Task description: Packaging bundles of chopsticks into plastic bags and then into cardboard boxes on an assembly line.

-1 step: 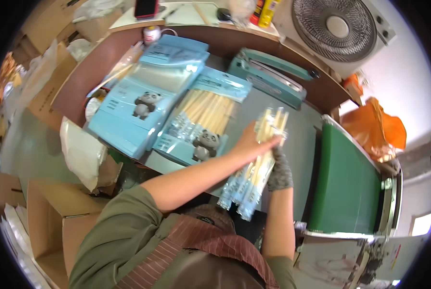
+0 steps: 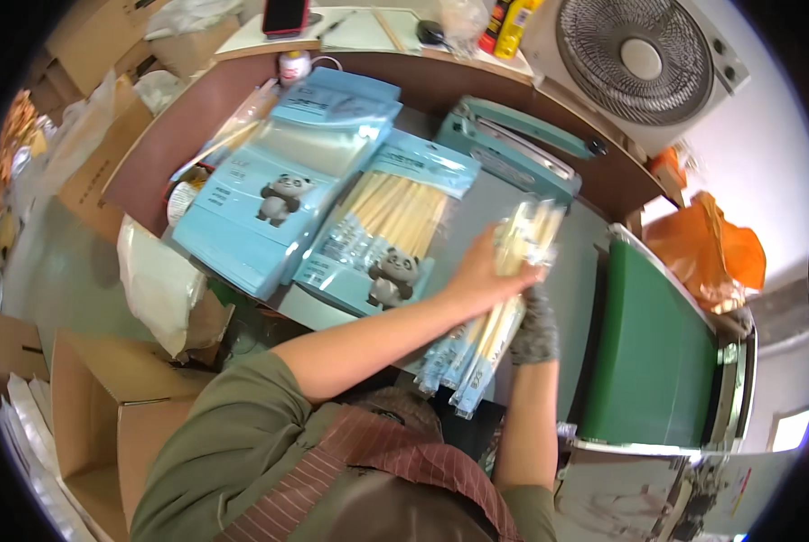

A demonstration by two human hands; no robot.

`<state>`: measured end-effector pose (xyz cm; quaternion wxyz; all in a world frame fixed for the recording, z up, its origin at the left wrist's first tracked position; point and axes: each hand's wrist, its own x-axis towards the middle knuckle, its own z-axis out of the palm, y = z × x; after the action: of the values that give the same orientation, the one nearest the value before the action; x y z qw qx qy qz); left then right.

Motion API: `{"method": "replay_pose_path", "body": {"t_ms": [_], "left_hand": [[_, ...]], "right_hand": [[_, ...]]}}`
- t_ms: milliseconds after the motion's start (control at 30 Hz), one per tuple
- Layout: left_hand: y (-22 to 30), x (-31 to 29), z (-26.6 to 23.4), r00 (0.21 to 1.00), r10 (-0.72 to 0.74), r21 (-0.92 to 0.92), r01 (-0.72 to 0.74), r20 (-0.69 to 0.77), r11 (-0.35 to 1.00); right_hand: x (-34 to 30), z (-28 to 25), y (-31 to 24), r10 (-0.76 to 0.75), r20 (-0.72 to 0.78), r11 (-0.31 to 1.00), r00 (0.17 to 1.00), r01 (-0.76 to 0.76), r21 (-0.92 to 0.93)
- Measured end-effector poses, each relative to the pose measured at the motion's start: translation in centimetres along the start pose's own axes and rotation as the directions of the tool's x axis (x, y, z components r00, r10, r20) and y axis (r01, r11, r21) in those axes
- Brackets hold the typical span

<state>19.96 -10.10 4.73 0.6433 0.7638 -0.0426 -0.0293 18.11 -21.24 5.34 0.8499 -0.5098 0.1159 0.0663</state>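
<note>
Several individually wrapped chopsticks [image 2: 488,341], pale with blue-printed ends on their clear sleeves, form a slanting bundle over the grey work surface. My bare left hand [image 2: 487,274] closes around the upper part, the fingers partly hidden by the sticks. Behind the bundle's right side, my right hand [image 2: 536,330] in a grey glove grips it too, its fingertips mostly covered. To the left lies a blue panda-printed bag [image 2: 409,212] filled with similar chopsticks. Beside it is a stack of flat blue bags [image 2: 233,212] with the same panda print.
A teal bar-shaped machine, apparently a bag sealer [image 2: 508,154], stands at the back. On the right is a green conveyor belt [image 2: 657,352], with an orange bag [image 2: 707,248] beyond. A fan [image 2: 639,59] stands back right. An open cardboard box [image 2: 88,406] sits lower left.
The whole view has shifted slightly. Both hands keep hold of the chopsticks, whose upper ends have moved a little to the right and look blurred.
</note>
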Motion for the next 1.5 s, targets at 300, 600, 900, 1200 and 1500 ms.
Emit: {"method": "replay_pose_path", "body": {"t_ms": [300,600,900,1200,1500], "left_hand": [[6.2,1.4,-2.9,0.735,0.663,-0.406,-0.568,0.141,0.716],[2.0,-0.6,-1.9,0.771,0.457,-0.154,-0.437,0.443,0.886],[-1.0,-10.5,-4.9,0.684,-0.255,0.068,0.287,0.683,0.955],[-4.2,-12.5,-32.9,0.924,0.368,0.977,-0.162,0.101,0.137],[-1.4,-10.5,-36.0,0.96,0.163,0.847,-0.28,0.23,0.452]], "right_hand": [[-0.4,0.5,-7.0,-0.603,0.397,0.581,0.692,0.722,-0.375],[-4.6,2.8,-4.9,-0.678,0.188,0.605,0.71,0.685,-0.405],[-3.9,-2.4,2.5,0.098,0.586,0.988,0.805,-0.147,0.037],[-4.0,0.4,4.3,0.178,0.595,0.962,0.784,-0.265,0.06],[-5.0,2.8,4.3,0.182,0.575,0.975,0.798,-0.224,0.002]]}}
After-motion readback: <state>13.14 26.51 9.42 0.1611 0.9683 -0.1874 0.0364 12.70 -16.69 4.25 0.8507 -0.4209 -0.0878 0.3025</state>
